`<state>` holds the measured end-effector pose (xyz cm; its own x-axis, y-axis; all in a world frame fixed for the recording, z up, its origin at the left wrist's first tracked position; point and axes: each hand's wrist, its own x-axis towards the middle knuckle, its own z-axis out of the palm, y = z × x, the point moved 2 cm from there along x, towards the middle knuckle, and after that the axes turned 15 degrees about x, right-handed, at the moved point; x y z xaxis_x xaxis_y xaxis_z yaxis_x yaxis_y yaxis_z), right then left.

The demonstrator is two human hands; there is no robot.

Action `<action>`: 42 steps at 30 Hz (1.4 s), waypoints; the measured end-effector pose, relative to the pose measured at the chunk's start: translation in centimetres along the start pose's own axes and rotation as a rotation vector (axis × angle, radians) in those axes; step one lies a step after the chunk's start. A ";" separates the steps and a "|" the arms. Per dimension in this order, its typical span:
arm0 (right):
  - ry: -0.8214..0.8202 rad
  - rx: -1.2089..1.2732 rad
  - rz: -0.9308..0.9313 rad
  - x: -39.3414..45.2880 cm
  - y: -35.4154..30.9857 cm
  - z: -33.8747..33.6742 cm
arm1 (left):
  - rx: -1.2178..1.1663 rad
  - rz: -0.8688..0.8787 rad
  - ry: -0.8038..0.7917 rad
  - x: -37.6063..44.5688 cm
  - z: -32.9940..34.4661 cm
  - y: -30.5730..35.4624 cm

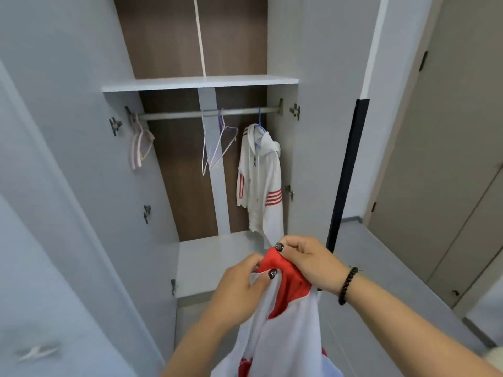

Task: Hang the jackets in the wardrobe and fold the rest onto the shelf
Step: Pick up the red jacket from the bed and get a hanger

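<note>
Jackets are the business here, and one white-and-red jacket sits at the lower centre of the frame, bunched between both hands in front of the open wardrobe. The left hand pinches the white fabric with thumb and curled fingers, while the right hand grips the red collar part from above; the rest of the garment hangs down out of the bottom of the frame. From here the likeliest trouble seems to be a muddled garment: the cloth is gathered rather than spread, so a hanger could end up through the wrong opening or in a twisted sleeve, leaving the jacket crooked. A loose grip at the collar could also let it slide to the floor. Reaching for a hanger means freeing one hand, and the remaining pinch may not carry the weight well. Inside the wardrobe, the rail across the middle of the frame carries a white hooded jacket with red stripes on a blue hanger at centre right, two bare wire hangers near the middle, and pale pink hangers at the left end. A tug on a wire hanger could swing its neighbour or brush the hung jacket. The upper shelf shows nothing on its visible front edge, and the lower shelf behind the hands shows bare surface.
</note>
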<state>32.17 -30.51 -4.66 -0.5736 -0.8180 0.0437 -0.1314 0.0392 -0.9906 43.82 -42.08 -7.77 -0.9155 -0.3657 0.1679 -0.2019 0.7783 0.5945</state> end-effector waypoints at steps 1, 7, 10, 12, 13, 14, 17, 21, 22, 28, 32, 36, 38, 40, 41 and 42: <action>0.011 0.023 -0.004 0.8 0.2 0.1 | -0.035 -0.050 0.033 0.1 -0.2 -0.6; -0.145 0.051 0.062 7.1 1.7 0.0 | 0.001 -0.151 0.328 4.2 -3.3 -2.2; -0.219 -0.108 0.072 11.1 3.0 0.1 | 0.071 -0.132 0.398 7.6 -4.6 -3.2; -0.180 -0.198 0.038 14.2 4.1 -0.1 | 0.118 -0.129 0.412 10.2 -5.4 -4.2; -0.154 -0.216 0.033 15.8 4.6 -0.5 | 0.138 -0.136 0.403 11.6 -5.8 -4.7; -0.133 -0.234 0.032 17.4 5.1 -0.9 | 0.161 -0.150 0.389 13.1 -6.3 -5.1; -0.080 -0.283 0.006 22.5 6.2 -2.6 | 0.209 -0.191 0.354 17.5 -7.6 -6.6; -0.030 -0.185 -0.011 28.9 5.6 -4.3 | 0.316 -0.266 0.409 21.8 -9.9 -9.0; -0.029 -0.138 -0.023 30.5 5.2 -4.5 | 0.330 -0.288 0.397 22.6 -10.5 -9.9; -0.025 -0.090 -0.128 38.4 3.6 -4.5 | 0.517 -0.353 0.304 26.7 -12.8 -17.0; -0.024 -0.156 -0.134 43.7 3.1 -4.7 | 0.431 -0.505 0.388 31.3 -13.2 -20.6; -0.057 -0.230 -0.086 49.2 3.3 -5.1 | -0.013 -0.555 0.330 37.5 -13.6 -23.1; -0.105 -0.288 -0.060 52.2 3.9 -5.3 | -0.177 -0.535 0.338 40.8 -14.5 -24.2; -0.147 -0.329 0.017 55.2 4.5 -5.3 | -0.279 -0.473 0.299 44.1 -15.6 -24.9; -0.174 -0.340 0.072 56.6 4.9 -5.3 | -0.299 -0.440 0.270 45.7 -16.0 -25.2; -0.203 -0.340 0.127 57.9 5.0 -5.2 | -0.304 -0.417 0.242 47.0 -16.5 -25.4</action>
<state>-5.93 -74.69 -6.41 -0.4362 -0.8894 -0.1366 -0.3487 0.3071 -0.8855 11.64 -87.51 -2.02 -0.6668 -0.7448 0.0248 -0.3868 0.3744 0.8427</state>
